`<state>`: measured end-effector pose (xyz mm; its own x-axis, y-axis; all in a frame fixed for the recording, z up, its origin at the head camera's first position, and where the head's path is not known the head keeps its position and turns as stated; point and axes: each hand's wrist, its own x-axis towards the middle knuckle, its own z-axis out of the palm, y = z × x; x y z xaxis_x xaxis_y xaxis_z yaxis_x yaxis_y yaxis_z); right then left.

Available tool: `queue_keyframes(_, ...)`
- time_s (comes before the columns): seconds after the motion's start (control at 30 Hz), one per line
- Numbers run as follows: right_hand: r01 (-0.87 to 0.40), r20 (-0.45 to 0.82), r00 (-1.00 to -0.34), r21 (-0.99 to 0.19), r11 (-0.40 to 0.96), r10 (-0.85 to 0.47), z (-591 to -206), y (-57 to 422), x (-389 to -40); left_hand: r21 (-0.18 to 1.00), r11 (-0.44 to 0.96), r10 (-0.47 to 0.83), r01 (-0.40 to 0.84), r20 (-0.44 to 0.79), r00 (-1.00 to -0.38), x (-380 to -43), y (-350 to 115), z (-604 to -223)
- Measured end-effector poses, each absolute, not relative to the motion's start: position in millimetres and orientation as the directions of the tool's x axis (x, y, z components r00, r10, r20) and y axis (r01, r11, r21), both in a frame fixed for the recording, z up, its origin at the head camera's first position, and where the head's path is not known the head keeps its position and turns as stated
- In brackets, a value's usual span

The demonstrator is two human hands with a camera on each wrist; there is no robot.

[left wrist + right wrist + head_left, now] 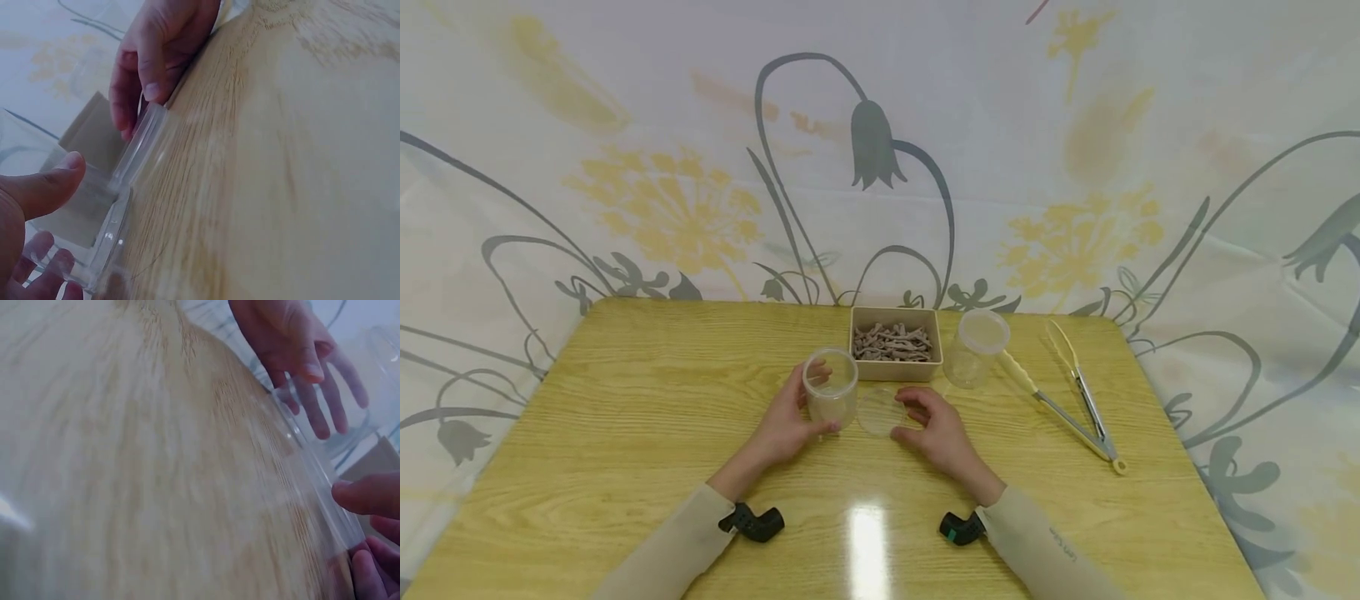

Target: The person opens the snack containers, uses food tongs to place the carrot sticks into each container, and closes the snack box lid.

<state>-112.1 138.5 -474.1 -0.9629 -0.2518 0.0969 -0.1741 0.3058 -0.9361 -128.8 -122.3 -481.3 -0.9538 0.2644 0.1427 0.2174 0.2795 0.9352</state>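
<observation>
A clear, open-topped plastic jar (832,404) stands near the middle of the table. My left hand (786,421) is wrapped round its left side, with the thumb at the front and the fingers behind, seen through the clear wall. Right beside the jar is a clear round lid (880,412). My right hand (942,433) grips the lid's right edge between thumb and fingers. In the left wrist view the thumb of the right hand (169,44) lies at the rim of the lid (140,147). Whether the lid rests on the table or is slightly raised, I cannot tell.
Behind the hands, a beige box (895,371) holds many small brownish-grey twig-like pieces. To its right stands a second clear jar (972,367) with a lid on it. Tongs (1078,408) with pale yellow tips lie spread at the right. A patterned cloth (880,225) hangs behind the table.
</observation>
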Motion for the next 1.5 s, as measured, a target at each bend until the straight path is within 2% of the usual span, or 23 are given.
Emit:
queue_keyframes(0.13, -0.187, 0.115, -0.966, -0.927, 0.325, -0.23, -455, 132, -105, 0.936, 0.303, 0.239, 0.18, 0.108, -0.965, -128, -124, -479)
queue_keyframes(0.3, -0.161, 0.092, -0.973, -0.928, 0.336, -0.211, -451, 130, -103, 0.931, 0.314, 0.236, 0.185, 0.113, -0.965, -129, -125, -479)
queue_keyframes(0.53, -0.076, 0.026, -0.979, -0.966, 0.246, -0.2, -469, 139, -110, 0.941, 0.292, 0.234, 0.171, 0.103, -0.967, -127, -127, -478)
queue_keyframes(0.67, -0.052, 0.012, -0.982, -0.977, 0.207, -0.186, -479, 145, -116, 0.944, 0.261, 0.227, 0.203, 0.144, -0.963, -127, -133, -473)
queue_keyframes(0.87, -0.165, 0.127, -0.973, -0.967, 0.194, -0.192, -470, 153, -117, 0.928, 0.181, 0.239, 0.325, 0.279, -0.93, -131, -145, -463)
queue_keyframes(1.07, -0.257, 0.217, -0.959, -0.937, 0.236, -0.181, -454, 164, -115, 0.921, 0.12, 0.209, 0.37, 0.34, -0.917, -132, -151, -443)
queue_keyframes(1.37, -0.365, 0.359, -0.93, -0.891, 0.268, -0.076, -405, 174, -103, 0.894, 0.145, 0.191, 0.423, 0.395, -0.899, -136, -139, -412)
queue_keyframes(1.5, -0.447, 0.464, -0.886, -0.856, 0.259, 0.005, -397, 182, -107, 0.86, 0.151, 0.229, 0.487, 0.449, -0.864, -137, -127, -401)
